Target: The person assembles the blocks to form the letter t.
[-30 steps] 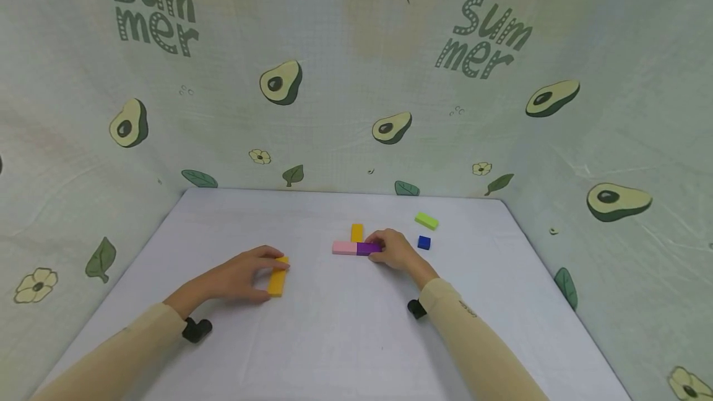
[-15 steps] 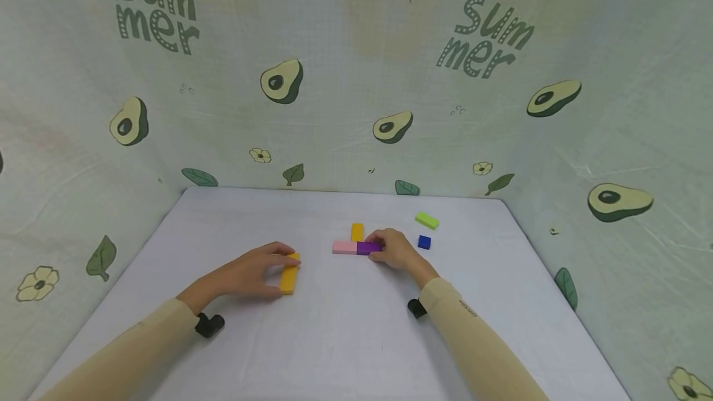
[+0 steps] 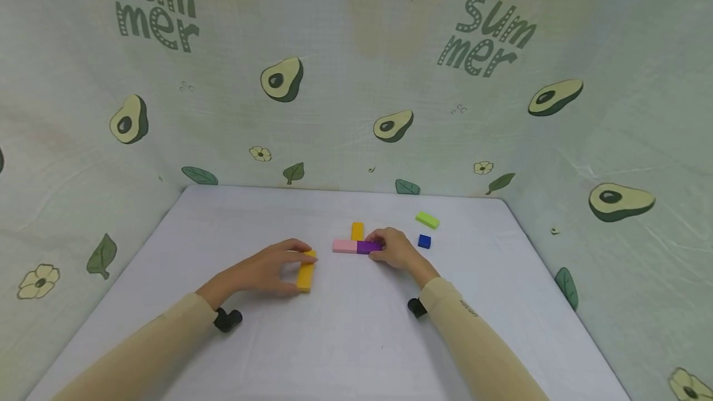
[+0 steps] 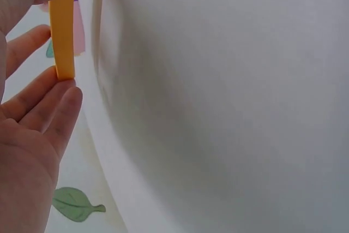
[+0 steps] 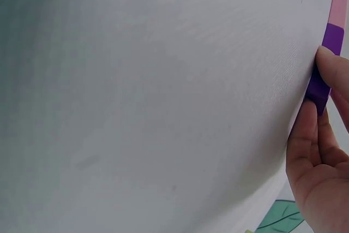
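Observation:
My left hand (image 3: 270, 269) pinches a long yellow block (image 3: 306, 274) end to end, thumb at the near end and fingers at the far end. In the left wrist view that yellow block (image 4: 63, 34) spans from thumb to fingertips. Right of it, my right hand (image 3: 394, 249) grips a purple block (image 3: 364, 247), covering its right part. The purple block lies end to end with a pink block (image 3: 344, 246), forming one row. Behind their joint stands a second yellow block (image 3: 358, 231), pointing away from me. The right wrist view shows thumb and fingers around the purple block (image 5: 332, 39).
A lime green block (image 3: 427, 220) lies at the back right, with a small blue block (image 3: 424, 241) just in front of it. All rest on a white-covered table (image 3: 356, 339). Printed cloth (image 3: 334, 36) hangs behind and at both sides.
My left hand has carried the long yellow block rightward, closer to the pink and purple row. The right hand has stayed on the purple block.

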### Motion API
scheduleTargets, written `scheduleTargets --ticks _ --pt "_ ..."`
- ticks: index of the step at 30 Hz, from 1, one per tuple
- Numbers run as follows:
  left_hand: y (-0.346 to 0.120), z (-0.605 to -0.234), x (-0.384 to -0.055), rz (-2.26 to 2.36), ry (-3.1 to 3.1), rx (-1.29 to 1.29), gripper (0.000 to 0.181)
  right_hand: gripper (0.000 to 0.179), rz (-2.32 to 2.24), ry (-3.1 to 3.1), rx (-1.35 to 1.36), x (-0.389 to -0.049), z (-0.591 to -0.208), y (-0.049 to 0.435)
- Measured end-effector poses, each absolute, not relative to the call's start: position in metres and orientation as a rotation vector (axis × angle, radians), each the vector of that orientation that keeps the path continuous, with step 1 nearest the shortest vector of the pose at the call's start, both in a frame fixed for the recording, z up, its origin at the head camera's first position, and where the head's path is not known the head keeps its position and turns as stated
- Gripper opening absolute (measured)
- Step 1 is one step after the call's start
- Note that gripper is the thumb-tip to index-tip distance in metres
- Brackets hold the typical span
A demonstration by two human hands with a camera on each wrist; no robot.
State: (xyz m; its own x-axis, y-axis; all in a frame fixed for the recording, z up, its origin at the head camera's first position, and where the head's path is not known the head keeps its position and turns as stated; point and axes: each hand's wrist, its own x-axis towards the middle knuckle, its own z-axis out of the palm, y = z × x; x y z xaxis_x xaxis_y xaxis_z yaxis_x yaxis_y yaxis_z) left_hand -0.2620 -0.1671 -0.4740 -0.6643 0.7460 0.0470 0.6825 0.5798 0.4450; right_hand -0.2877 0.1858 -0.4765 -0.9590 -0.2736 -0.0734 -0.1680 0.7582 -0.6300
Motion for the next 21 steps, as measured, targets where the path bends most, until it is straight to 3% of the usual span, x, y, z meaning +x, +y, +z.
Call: scheduleTargets --ticks 21 --pt "-0.118 -0.469 -0.264 0.682 2.604 1.203 0.064 0.026 -0.951 2.804 -0.336 -0.288 -0.477 0.185"
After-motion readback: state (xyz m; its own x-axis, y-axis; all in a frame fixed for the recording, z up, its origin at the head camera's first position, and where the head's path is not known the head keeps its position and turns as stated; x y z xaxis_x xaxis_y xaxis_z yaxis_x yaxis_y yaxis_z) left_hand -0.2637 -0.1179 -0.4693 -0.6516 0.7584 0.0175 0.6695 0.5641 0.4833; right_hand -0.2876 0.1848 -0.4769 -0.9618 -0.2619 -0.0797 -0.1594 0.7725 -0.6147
